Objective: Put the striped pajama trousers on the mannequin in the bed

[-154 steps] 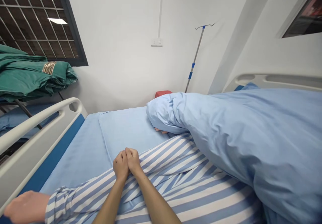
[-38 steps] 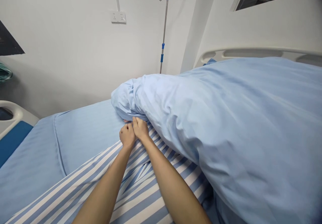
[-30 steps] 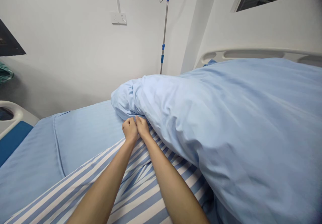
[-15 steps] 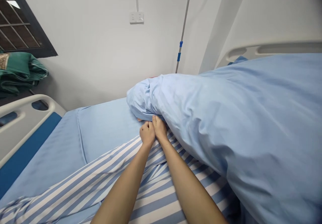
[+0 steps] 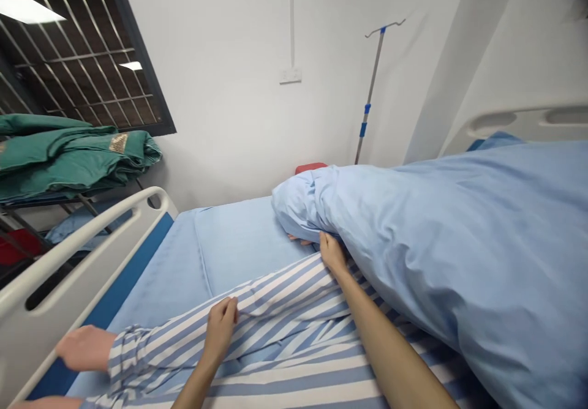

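Note:
My left hand (image 5: 220, 329) pinches a fold of a blue-and-white striped patient gown (image 5: 280, 311) lying over the bed. My right hand (image 5: 333, 253) sits farther up, at the gown's top edge, against a bulky light blue quilt (image 5: 459, 250). Its fingers seem to hold the striped cloth. A person's hand (image 5: 85, 348) lies at the lower left, coming out of the gown's striped sleeve cuff. A small patch of skin (image 5: 298, 239) shows under the quilt's rolled end. Most of the body beneath is hidden.
A white bed side rail (image 5: 82, 243) with a blue panel runs along the left, beside the blue sheet (image 5: 243, 243). Behind stand an IV pole (image 5: 370, 97), a red object (image 5: 311, 167), and a white headboard or footboard (image 5: 519, 124). Folded green cloth (image 5: 68, 158) lies on a rack.
My hands have moved apart, the left down the gown and the right up to the quilt's edge. The view has swung left, bringing the rail and sleeved hand into sight.

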The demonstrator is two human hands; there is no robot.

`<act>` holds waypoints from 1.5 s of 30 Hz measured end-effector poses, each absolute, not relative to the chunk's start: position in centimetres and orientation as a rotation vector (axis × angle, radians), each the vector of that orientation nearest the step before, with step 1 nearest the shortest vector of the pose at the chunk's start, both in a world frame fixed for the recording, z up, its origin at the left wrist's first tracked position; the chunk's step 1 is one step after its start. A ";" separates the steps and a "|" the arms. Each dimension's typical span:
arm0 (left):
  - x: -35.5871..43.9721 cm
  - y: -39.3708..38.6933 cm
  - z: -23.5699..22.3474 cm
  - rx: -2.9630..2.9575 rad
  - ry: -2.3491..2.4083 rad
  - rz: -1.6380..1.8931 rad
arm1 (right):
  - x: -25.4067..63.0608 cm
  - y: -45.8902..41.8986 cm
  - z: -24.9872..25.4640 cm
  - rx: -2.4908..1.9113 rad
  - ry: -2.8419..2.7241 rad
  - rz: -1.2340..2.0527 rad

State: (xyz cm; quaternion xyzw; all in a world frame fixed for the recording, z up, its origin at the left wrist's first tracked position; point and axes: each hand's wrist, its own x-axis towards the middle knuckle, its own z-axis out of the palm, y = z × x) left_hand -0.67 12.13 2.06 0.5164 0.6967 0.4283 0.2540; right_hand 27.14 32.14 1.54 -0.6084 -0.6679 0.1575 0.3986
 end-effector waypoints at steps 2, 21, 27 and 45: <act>-4.9 10.1 2.2 1.318 1.991 1.208 | 27.0 32.1 1.9 -1.605 -1.741 0.382; -17.1 9.3 -1.5 1.201 2.586 0.914 | -4.9 15.2 3.1 -0.966 -1.997 0.644; -18.0 9.6 -1.5 1.177 2.412 1.111 | -10.6 13.8 -0.7 -1.091 -1.985 0.719; -14.7 11.9 -1.9 1.227 2.366 1.129 | -7.3 16.1 0.9 -1.088 -1.995 0.755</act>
